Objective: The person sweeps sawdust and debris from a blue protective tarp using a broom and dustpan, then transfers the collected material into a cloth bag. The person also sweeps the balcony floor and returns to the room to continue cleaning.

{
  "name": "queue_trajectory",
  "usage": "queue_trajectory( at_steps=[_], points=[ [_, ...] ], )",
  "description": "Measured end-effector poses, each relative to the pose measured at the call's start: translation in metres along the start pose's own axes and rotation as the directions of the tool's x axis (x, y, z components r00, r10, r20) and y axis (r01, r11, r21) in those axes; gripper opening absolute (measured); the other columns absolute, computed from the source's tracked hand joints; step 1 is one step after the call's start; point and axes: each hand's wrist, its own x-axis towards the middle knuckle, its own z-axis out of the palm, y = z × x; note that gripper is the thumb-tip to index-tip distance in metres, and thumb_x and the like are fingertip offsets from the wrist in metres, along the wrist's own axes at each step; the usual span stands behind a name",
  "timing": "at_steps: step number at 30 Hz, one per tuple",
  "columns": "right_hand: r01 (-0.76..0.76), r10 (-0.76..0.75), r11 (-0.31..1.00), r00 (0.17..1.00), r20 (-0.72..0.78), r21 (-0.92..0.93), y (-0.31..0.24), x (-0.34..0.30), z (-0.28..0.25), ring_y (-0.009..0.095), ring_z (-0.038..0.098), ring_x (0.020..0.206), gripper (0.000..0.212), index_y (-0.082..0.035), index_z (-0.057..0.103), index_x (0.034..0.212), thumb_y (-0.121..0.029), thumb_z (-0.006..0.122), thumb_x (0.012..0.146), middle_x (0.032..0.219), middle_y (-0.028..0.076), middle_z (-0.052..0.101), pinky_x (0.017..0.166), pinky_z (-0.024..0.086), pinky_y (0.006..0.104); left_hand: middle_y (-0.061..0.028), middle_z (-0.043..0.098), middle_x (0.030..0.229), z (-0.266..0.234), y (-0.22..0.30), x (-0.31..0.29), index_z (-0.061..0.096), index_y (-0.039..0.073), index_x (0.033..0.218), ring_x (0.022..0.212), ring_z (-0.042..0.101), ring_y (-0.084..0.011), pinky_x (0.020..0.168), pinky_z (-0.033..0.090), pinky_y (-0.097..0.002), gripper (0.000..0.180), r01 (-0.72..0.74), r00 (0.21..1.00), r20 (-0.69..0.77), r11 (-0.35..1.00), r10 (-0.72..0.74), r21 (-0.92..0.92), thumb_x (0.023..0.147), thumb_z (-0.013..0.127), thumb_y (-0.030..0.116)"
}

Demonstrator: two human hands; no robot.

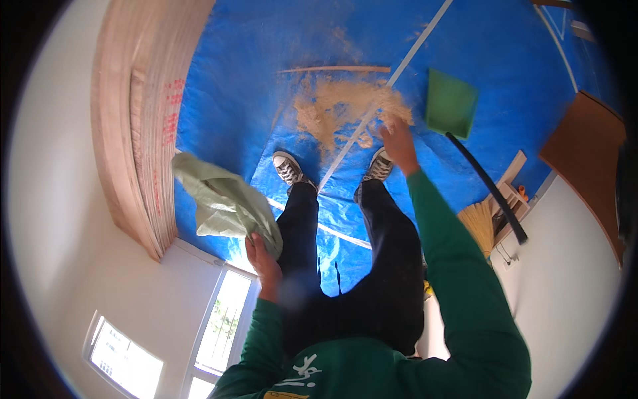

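Before the shoes [290, 169], a heap of dust [332, 110] lies on the tarp [239, 86], with a strip [332, 68] along its far side. The right hand [400, 143] is at its near right edge; farther right sits a dustpan [452, 103], with a broom [476, 223] behind. Left, a bag [229, 199] in the left hand [264, 266] hangs between stacked boards [149, 133] and the legs [302, 233].

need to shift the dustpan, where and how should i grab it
Probably by the upper part of its black handle, coming from above with the right hand. The green dustpan lies to that hand's right, and the long, uncovered handle slants back toward the person's right side, looking thicker toward its free end, as if rising toward the camera.
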Motion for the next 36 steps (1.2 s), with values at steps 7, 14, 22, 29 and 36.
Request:
queue_trajectory(
  at_steps=[7,14,22,29,36],
  points=[
    [0.430,-0.318,0.607,0.902,0.292,-0.668,0.067,0.266,0.182,0.047,0.059,0.126,0.050,0.002,0.054,0.140,-0.025,0.062,0.099,0.137,0.035,0.055,0.100,0.055,0.0553,-0.0154,0.055,0.144,-0.010,-0.019,0.028,0.045,-0.003,0.150,0.132,0.050,-0.0243,0.113,0.040,-0.0385,0.055,-0.130,0.982,-0.142,0.992,0.127,-0.012,0.112,0.051,0.037],
    [0.589,-0.563,0.421,0.766,0.310,-0.690,0.079,0.252,0.185,0.038,0.064,0.099,0.021,-0.002,0.060,0.114,-0.016,0.057,0.099,0.110,0.020,0.064,0.080,0.053,0.0527,-0.0053,0.061,0.119,-0.012,-0.019,0.029,0.056,0.000,0.134,0.109,0.052,-0.0147,0.098,0.042,-0.0312,0.038,-0.060,0.974,-0.219,0.998,0.055,-0.014,0.113,0.050,0.031],
    [-0.284,0.298,0.768,0.952,0.071,0.574,-0.141,0.018,-0.009,0.021,0.074,0.082,0.025,0.001,0.053,0.117,-0.017,0.064,0.104,0.101,0.013,0.068,0.073,0.063,0.0326,-0.0050,0.062,0.121,-0.037,0.060,0.015,0.059,0.002,0.135,0.113,0.052,-0.0147,0.102,0.042,-0.0312,0.039,-0.056,0.992,-0.111,0.998,0.052,-0.033,0.112,0.052,0.033],
    [-0.319,0.126,0.648,0.940,0.317,0.691,-0.277,-0.149,0.127,0.021,0.072,0.093,0.029,-0.002,0.054,0.130,-0.012,0.062,0.104,0.116,0.014,0.071,0.075,0.059,0.0309,-0.0059,0.063,0.118,-0.086,0.122,-0.003,0.061,0.001,0.134,0.109,0.054,-0.0143,0.097,0.043,-0.0306,0.038,-0.218,0.973,-0.058,0.972,0.224,0.088,0.111,0.052,0.031],
    [-0.336,-0.039,0.859,0.710,0.703,0.387,-0.306,-0.241,0.110,0.017,0.069,0.088,0.054,-0.002,0.054,0.146,-0.033,0.067,0.103,0.124,0.011,0.070,0.075,0.055,0.0316,-0.0007,0.065,0.111,-0.180,0.163,-0.040,0.063,0.003,0.132,0.100,0.054,-0.0081,0.088,0.044,-0.0245,0.033,-0.230,0.973,-0.028,0.949,0.229,-0.218,0.111,0.054,0.027]
  ],
)
